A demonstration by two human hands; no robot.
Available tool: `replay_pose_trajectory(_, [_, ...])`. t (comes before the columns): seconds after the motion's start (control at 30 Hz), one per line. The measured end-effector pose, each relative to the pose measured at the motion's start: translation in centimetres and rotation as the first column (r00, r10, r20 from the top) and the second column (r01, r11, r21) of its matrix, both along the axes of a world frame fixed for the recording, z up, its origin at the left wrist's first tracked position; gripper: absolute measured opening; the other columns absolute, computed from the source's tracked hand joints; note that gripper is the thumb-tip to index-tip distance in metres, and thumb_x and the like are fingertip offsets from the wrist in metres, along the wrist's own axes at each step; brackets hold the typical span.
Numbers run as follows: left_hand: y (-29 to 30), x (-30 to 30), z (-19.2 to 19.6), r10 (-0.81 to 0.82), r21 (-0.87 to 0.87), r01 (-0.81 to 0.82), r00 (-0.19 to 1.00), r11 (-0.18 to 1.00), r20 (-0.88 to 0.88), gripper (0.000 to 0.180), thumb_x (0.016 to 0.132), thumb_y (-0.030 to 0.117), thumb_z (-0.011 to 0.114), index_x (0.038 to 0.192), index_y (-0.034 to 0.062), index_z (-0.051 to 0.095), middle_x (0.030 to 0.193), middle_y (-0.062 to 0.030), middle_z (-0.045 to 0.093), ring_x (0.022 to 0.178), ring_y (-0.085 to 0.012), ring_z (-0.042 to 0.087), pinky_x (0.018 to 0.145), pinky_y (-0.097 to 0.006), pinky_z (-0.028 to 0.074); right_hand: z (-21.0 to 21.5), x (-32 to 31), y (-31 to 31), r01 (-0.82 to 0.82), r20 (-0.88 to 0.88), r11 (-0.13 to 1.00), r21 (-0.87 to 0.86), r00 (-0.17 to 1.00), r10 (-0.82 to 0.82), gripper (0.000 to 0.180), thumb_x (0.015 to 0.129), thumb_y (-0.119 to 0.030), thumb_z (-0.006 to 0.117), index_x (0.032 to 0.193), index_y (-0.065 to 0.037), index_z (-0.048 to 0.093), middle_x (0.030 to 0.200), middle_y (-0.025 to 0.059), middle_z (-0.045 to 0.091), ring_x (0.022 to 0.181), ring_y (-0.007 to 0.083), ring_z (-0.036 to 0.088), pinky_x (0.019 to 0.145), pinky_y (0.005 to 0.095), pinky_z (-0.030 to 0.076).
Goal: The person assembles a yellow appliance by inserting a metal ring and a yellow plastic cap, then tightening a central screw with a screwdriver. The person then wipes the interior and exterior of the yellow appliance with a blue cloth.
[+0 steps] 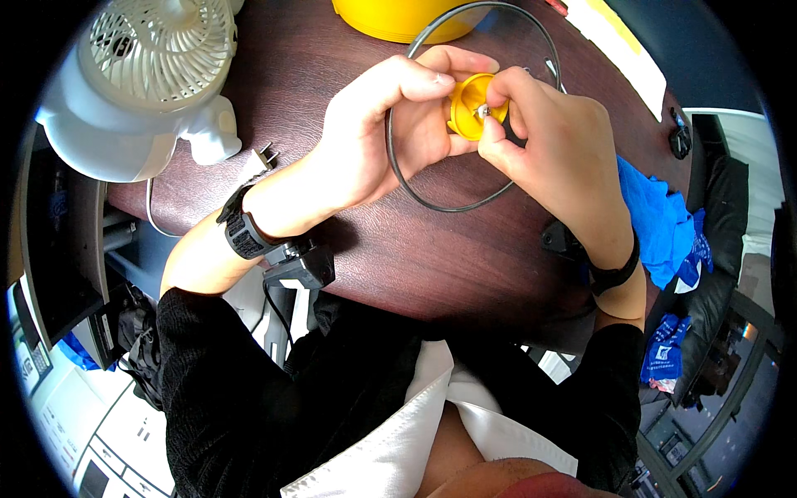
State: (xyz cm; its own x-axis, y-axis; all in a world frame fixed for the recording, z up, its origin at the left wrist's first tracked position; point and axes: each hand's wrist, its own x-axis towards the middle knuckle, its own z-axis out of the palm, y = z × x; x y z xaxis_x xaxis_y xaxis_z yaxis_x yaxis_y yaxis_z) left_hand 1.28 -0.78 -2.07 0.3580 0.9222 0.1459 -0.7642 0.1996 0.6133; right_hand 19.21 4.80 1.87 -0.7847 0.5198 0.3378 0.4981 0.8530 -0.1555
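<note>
My left hand holds a small yellow funnel-shaped part above the dark wooden table, its fingers wrapped around the part's rim. My right hand pinches a small metal piece at the middle of the yellow part with thumb and forefinger. A thin black ring lies on the table under both hands, partly hidden by them. Both wrists wear black bands.
A white desk fan stands at the back left, its plug lying on the table. A yellow round container sits at the far edge. Blue cloth lies at the right; a pale paper strip lies at the back right.
</note>
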Motion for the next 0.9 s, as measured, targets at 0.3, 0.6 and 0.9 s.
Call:
replay_pose_trajectory(0.3, [0.15, 0.06, 0.39, 0.013, -0.04, -0.02, 0.987, 0.999, -0.162, 0.073, 0.084, 0.05, 0.042, 0.135, -0.0015, 0.04, 0.135, -0.0216, 0.043, 0.125, -0.0302, 0.045, 0.107, -0.046, 0.034, 0.14, 0.04, 0.18, 0.001, 0.041, 1.0, -0.014, 0.999, -0.001, 0.019, 0.078, -0.016, 0.068, 0.093, -0.01, 0.058, 0.073, 0.0074, 0.064, 0.061, 0.0247, 0.065, 0.055, 0.0333, 0.051])
replay_pose_trajectory(0.6, [0.15, -0.03, 0.24, 0.008, -0.053, -0.017, 0.986, 0.998, -0.164, 0.073, 0.084, 0.05, 0.042, 0.135, -0.0016, 0.04, 0.135, -0.022, 0.043, 0.125, -0.0303, 0.045, 0.107, -0.047, 0.034, 0.0, 0.07, 0.33, -0.033, 0.037, 0.999, 0.001, 0.999, 0.033, 0.019, 0.077, -0.017, 0.068, 0.091, -0.008, 0.059, 0.072, 0.008, 0.063, 0.061, 0.0256, 0.064, 0.055, 0.0339, 0.05])
replay_pose_trajectory(0.9, [0.27, 0.07, 0.19, 0.031, -0.051, -0.04, 0.986, 0.998, -0.164, 0.072, 0.084, 0.049, 0.042, 0.134, -0.0018, 0.041, 0.135, -0.0219, 0.043, 0.125, -0.0307, 0.044, 0.107, -0.047, 0.034, -0.31, 0.11, 0.45, -0.035, 0.032, 0.999, -0.016, 0.999, 0.036, 0.022, 0.076, -0.018, 0.071, 0.093, -0.008, 0.06, 0.074, 0.0082, 0.064, 0.063, 0.0256, 0.064, 0.056, 0.0342, 0.051])
